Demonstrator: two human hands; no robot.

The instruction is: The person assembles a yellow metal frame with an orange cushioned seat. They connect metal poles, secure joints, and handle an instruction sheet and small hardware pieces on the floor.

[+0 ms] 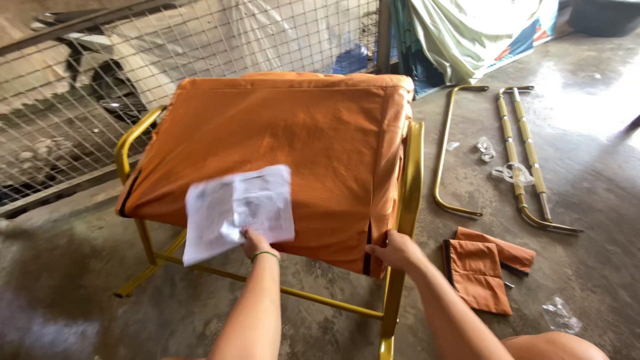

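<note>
The orange cushion cover is sitting over a gold metal chair frame on the concrete floor, its wide side running left to right across the view and its slit corner facing the person. The right hand is pinching the cover's lower right corner beside the dark zip edge, fingers closed on the fabric. The left hand is gripping a printed instruction sheet held flat above the cover. The step in hand looks like fitting the cover at the corner; closing it would probably call for a free second hand. To the right, loose gold tubes are lying lengthwise away from the person, with folded orange fabric pieces near them.
</note>
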